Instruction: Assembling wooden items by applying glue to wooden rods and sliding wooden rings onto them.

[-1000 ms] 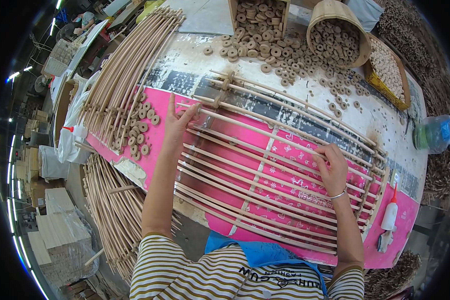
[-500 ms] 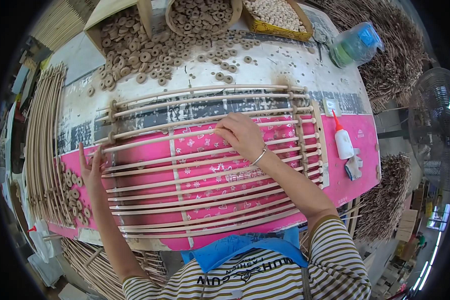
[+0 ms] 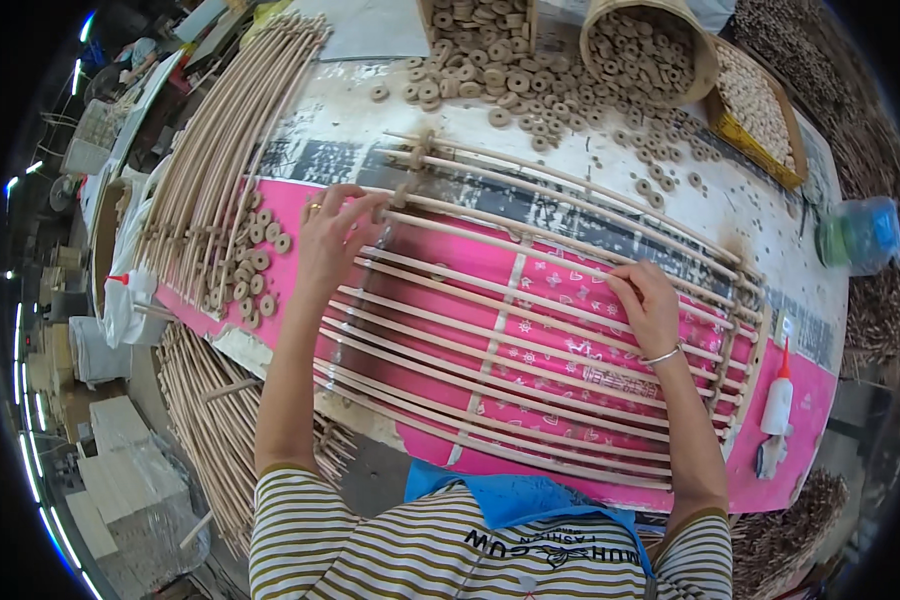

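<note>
Long, pale wooden rods [image 3: 530, 312] lie side by side across the table, slanting down to the right. My right hand [image 3: 653, 310], with a bracelet at its wrist, pinches one rod partway along, between thumb and fingertips. At that rod's left end, my left hand [image 3: 332, 235] has its fingers bent in and the fingertips together on the rod, close to a small brown wooden ring [image 3: 401, 196]. The exact contact there is partly hidden by the fingers. More rings sit along the rods' right ends, beside a wooden strip [image 3: 748, 375].
Loose wooden rings [image 3: 500, 118] spread below a tipped round tub [image 3: 708, 75]. A yellow box [image 3: 755, 140] holds small pale pieces. A red-tipped white glue bottle [image 3: 778, 400] and a plastic jar [image 3: 858, 238] are at the right. Bundled rods [image 3: 215, 150] lie at the left.
The view has swung left, so the table sits further right. My left hand's spread fingers have closed in at the rod's left end. My right hand keeps its pinch, further along the rod.
</note>
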The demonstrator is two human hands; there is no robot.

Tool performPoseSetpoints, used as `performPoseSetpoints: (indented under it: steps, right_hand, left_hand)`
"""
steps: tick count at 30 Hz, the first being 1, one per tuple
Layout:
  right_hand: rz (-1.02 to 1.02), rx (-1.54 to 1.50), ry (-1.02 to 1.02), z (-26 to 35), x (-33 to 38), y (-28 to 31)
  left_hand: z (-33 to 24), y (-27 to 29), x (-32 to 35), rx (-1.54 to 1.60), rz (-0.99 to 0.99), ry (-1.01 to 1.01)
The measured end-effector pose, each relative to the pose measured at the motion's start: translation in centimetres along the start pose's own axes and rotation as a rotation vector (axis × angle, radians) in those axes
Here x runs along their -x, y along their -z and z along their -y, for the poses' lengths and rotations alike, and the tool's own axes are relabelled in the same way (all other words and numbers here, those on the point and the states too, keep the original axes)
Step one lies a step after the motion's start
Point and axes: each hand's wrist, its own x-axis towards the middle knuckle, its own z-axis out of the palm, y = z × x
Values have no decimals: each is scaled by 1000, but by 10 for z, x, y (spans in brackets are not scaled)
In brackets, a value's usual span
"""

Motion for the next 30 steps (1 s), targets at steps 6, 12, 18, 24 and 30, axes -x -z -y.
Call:
performPoseSetpoints:
  steps: [6,12,18,24,30]
  right_hand:
    - [-1,-48,-8,1,-4,-4]
    - [-78,225,202,8,-15,-2]
    - [-78,241,190,7,-12,-1]
    - [-146,207,68,20,0,15]
    - [-80,106,98,34,6,27]
  left_hand:
    - [5,-9,2,34,22,33]
    - [2,-20,-3,91,65,78]
    - [-4,-22,-9,125,59,78]
    - [-28,-42,-91,294,-57,42]
    - [-52,-136,-187,156,-18,101]
